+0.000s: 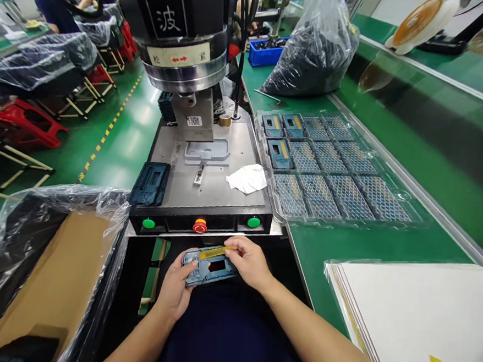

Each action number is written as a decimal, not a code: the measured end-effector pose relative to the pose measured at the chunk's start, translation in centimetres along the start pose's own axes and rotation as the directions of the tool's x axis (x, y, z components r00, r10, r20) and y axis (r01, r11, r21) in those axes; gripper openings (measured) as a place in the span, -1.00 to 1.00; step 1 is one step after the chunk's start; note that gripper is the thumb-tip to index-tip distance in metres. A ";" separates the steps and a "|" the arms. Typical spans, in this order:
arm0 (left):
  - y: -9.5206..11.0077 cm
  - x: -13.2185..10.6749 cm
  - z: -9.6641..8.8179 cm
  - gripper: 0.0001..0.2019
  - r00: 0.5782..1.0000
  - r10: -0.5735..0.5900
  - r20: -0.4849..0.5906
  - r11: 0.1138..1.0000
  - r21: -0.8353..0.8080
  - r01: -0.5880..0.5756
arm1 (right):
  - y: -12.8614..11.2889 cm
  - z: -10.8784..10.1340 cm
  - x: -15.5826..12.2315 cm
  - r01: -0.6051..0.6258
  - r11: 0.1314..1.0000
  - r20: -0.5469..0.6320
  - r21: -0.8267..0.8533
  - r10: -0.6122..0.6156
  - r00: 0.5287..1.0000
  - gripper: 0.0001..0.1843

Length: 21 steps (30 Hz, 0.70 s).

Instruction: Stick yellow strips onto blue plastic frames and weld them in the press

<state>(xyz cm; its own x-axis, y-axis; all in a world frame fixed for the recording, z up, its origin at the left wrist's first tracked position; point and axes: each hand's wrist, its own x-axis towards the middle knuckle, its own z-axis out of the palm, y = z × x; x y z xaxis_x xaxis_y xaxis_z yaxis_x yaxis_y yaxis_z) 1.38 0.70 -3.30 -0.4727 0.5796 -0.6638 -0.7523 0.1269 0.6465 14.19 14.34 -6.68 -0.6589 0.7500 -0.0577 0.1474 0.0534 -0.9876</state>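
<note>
My left hand (174, 292) grips the left end of a blue plastic frame (209, 268) held over my lap, just below the machine's front edge. My right hand (249, 262) pinches a yellow strip (215, 252) lying along the frame's upper edge. Both hands are closed. In front of me stands a press machine (185, 44) with a grey work plate (208, 187), a rectangular nest (208, 151), a white cloth (248, 177) and a dark blue frame (149, 184) lying at its left edge.
A clear blister tray (333, 173) on the green bench holds three blue parts at its far left. Behind it lies a plastic bag of dark parts (312, 48). White sheets (414, 314) lie at the right. A bag-lined cardboard box (40, 277) stands at the left.
</note>
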 end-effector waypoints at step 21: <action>-1.3 1.0 -1.1 -0.57 0.968 0.214 -0.130 0.882 0.452 -0.135 | -0.5 -0.2 -0.3 0.086 0.980 0.103 -0.179 -0.068 0.992 -0.89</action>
<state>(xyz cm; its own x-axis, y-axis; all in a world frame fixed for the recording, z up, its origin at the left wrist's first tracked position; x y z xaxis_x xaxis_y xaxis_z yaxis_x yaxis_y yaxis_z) 1.42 0.26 -5.24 -0.6786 0.4837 -0.5528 -0.3919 0.3981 0.8294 14.45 14.16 -6.14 -0.7400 0.6726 -0.0047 0.2198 0.2352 -0.9468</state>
